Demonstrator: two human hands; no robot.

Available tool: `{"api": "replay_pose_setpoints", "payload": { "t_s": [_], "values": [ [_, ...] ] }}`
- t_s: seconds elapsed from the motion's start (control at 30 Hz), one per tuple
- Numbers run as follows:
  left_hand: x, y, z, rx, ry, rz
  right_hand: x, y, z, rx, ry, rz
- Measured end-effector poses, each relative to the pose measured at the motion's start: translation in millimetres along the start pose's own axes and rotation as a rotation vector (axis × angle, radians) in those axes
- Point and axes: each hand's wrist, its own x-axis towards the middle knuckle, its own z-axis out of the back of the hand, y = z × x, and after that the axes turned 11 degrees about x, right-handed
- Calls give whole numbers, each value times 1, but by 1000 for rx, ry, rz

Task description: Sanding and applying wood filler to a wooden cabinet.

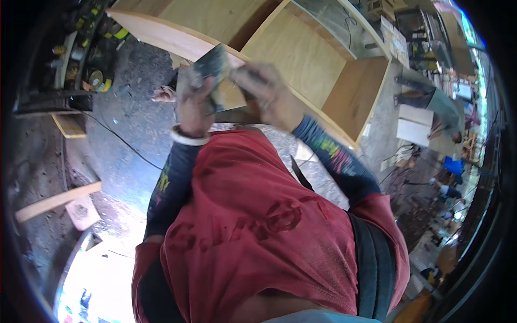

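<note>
My left hand (196,110), with a pale band at the wrist, is closed round a flat dark plate (212,62), like a scraper blade or putty board. Beside its lower edge shows a tan patch (231,94), perhaps filler or wood. My right hand (274,97) is close to the plate on its right, blurred by motion. Its fingers curl round a dark object (254,75) whose kind I cannot make out. Just beyond both hands lies an open light-wood cabinet frame (161,29) with plywood panels and divided compartments.
A shelf (54,105) with cans and tools stands at the far left. A dark cable (126,142) crosses the floor. A wooden strip (59,202) lies at the left. Another person (444,110) is at the right, near a pale board (414,126).
</note>
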Motion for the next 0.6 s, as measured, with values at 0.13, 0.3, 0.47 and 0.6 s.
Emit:
{"api": "replay_pose_setpoints", "payload": {
  "t_s": [0.13,0.3,0.47,0.6],
  "values": [
    [58,-12,39,-240,-130,558,-58,-3,-50,-70,-131,-322],
    [153,-52,165,-117,72,463,-74,-94,-208,257,-1367,-809],
    [205,-78,239,0,287,553,58,-144,-250,144,-1838,-794],
    [206,-111,282,373,463,465,55,-159,-264,731,-2378,25]
  ]
}}
